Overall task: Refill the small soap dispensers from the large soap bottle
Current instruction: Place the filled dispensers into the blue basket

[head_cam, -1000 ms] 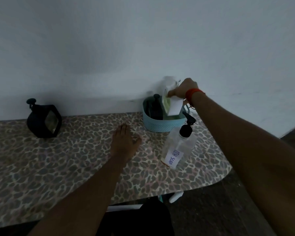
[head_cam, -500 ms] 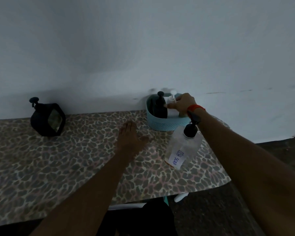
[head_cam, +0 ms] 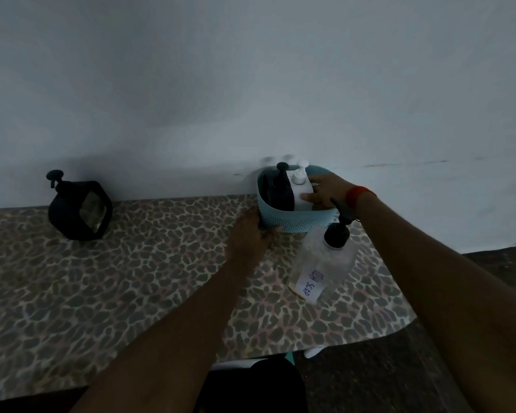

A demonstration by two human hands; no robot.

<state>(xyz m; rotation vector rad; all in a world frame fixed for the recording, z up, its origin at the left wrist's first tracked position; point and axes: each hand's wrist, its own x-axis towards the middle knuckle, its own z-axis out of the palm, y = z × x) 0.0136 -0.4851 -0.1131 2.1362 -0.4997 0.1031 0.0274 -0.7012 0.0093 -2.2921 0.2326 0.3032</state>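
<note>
well, on my feed the right hand (head_cam: 325, 190) reaches down into the teal basket (head_cam: 298, 225), and its fingers curl round the side of the white dispenser (head_cam: 301, 190), which stands upright inside the basket. a red band (head_cam: 359, 194) sits on that wrist. just left of those fingers, right beside the white one, a black dispenser (head_cam: 277, 190) also stands upright in the basket. the left hand (head_cam: 251, 231) lies palm down on the leopard-print table (head_cam: 131, 278), fingers straight and close together, their tips against the basket's near wall; it holds nothing. right of the left hand and below the right wrist stands a clear bottle (head_cam: 322, 263) with a black pump and a white label reading "dish soap". in this dim light i can make out only a thin amber tint at its base. far out to the left of the left hand, well apart from it, a dark angular jug (head_cam: 78, 210) with a pump top sits close to the wall (head_cam: 251, 84).
</note>
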